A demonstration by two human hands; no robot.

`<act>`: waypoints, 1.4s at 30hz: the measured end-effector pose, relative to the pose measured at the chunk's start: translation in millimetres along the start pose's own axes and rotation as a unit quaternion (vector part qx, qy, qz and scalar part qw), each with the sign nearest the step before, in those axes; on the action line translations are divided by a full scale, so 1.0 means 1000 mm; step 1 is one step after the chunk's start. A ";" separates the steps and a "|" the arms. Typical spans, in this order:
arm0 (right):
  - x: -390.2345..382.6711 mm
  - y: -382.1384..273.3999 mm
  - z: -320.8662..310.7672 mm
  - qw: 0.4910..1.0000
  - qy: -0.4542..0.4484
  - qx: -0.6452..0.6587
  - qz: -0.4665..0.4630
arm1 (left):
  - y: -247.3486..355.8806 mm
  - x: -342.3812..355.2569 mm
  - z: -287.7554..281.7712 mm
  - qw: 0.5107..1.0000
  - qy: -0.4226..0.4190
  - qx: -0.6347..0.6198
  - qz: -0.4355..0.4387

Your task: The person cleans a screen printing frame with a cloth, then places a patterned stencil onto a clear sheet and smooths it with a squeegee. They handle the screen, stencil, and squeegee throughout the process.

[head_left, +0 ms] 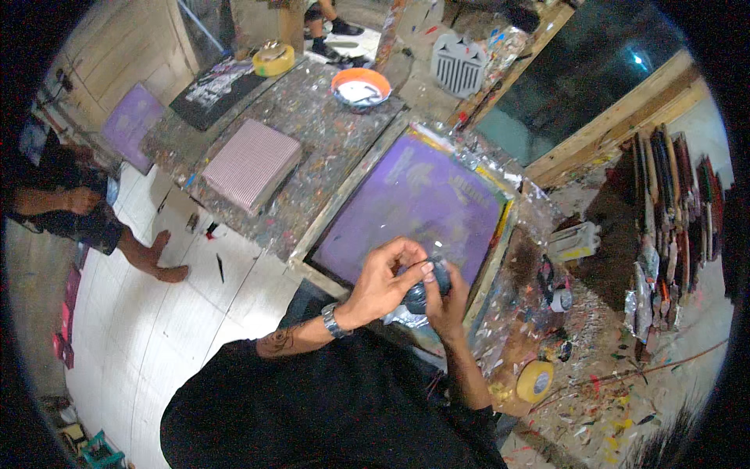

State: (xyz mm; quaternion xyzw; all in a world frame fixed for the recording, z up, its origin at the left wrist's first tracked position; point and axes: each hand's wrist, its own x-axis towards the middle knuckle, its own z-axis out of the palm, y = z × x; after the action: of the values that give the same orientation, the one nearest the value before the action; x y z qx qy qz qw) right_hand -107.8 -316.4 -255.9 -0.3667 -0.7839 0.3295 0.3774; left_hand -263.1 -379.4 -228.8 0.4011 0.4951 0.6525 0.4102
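Observation:
Both my hands are together over the near edge of a wood-framed screen-printing screen with a purple mesh. Between them is a small, dark, shiny rounded thing; whether it is a jar or a wrapped bundle I cannot tell. My left hand, with a metal watch at the wrist, is closed on its upper left side, thumb and fingertips pinched at its top. My right hand grips it from the right, the fingers partly hidden. Just below the hands shows a crinkled silvery sheet or bag.
On the paint-spattered table stand a pink striped stack, an orange-rimmed bowl and yellow tape. Another tape roll lies at the right. Screens lean beyond it. A seated person is at the left.

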 end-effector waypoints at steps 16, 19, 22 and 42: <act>0.003 -0.008 0.017 0.997 -0.010 -0.004 0.074 | -0.026 0.009 -0.004 0.989 0.037 -0.126 -0.067; 0.004 -0.020 0.027 0.999 0.031 -0.003 0.032 | -0.029 0.007 0.004 0.959 0.076 -0.260 -0.079; -0.002 -0.010 0.035 0.996 0.035 -0.068 0.036 | -0.041 0.012 0.004 0.936 0.114 -0.310 -0.125; 0.085 0.160 -0.018 0.918 -0.247 0.042 0.307 | -0.117 0.237 -0.215 0.804 0.270 0.527 0.061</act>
State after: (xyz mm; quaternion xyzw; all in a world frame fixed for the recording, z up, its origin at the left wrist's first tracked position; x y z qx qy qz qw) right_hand -78.4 -160.0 -344.5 -0.4804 -0.6865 0.5417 0.0668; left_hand -527.9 -206.2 -355.3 0.3921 0.8281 0.3968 -0.0551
